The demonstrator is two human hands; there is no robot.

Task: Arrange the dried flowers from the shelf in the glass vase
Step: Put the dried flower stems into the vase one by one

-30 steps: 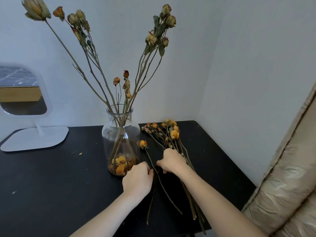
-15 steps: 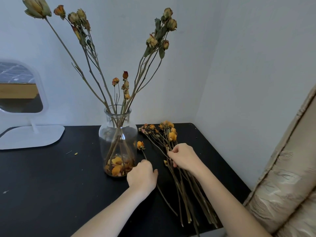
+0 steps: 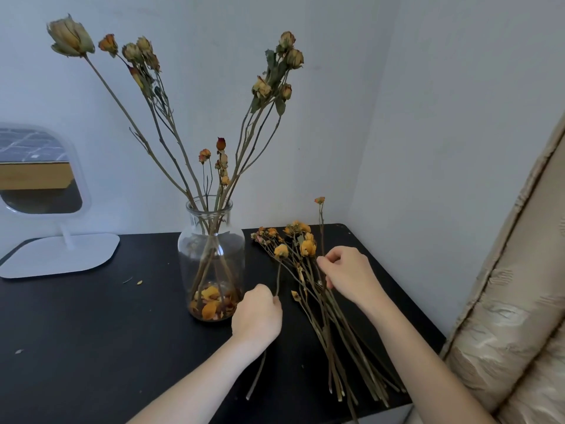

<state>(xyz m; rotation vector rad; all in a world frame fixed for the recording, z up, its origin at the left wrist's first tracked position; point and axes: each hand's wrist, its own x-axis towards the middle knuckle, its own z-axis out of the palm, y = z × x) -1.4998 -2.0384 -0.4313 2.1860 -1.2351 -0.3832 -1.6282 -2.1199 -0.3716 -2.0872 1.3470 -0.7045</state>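
Left hand (image 3: 256, 313) pinching one stem (image 3: 278, 280), right hand (image 3: 348, 273) a thinner stem (image 3: 321, 228), over the pile (image 3: 329, 332) just right of the vase (image 3: 211, 258): ease each clear of the tangle before feeding cut ends into the neck.

orange dried flowers (image 3: 307, 247), clear glass vase (image 3: 211, 249), black table (image 3: 91, 316), white mirror (image 3: 61, 255).

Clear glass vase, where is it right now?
Head view, centre: the clear glass vase stands on the black table, left of the loose orange dried flowers, with the left hand beside its base.
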